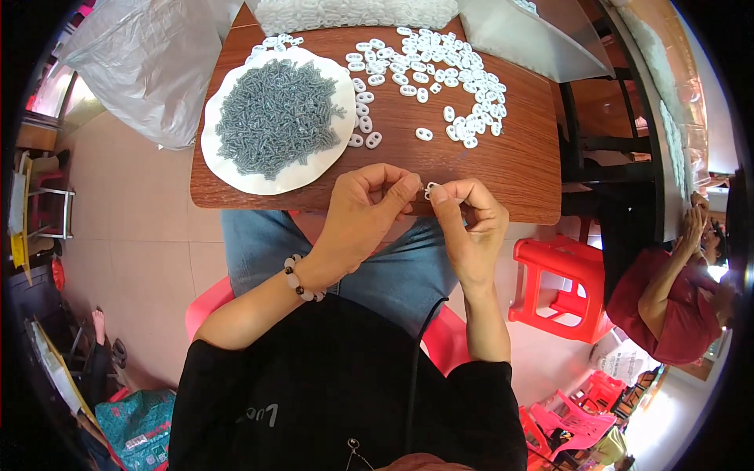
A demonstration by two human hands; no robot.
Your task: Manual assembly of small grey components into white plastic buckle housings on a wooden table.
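A small white oval piece with two holes [430, 190] is pinched between the thumb and forefinger of my right hand [473, 228], just over the table's near edge. Right beside it, my left hand [363, 216] is closed in a pinch, its fingertips almost touching the piece. Whatever those fingers hold is too small to make out. Beyond my left hand lies a white scalloped plate [342, 135], heaped with small grey ridged metal pieces [275, 118]. Many loose white two-holed pieces [471, 78] are scattered over the brown wooden table [526, 165], one of them lying alone just beyond my hands.
White packed material [357, 14] stands along the table's far edge, with a whitish translucent bag or sheet [526, 39] to its right. A plastic bag [141, 63] hangs at the left. A red stool [561, 290] and a person in a dark red top [667, 306] are at the right.
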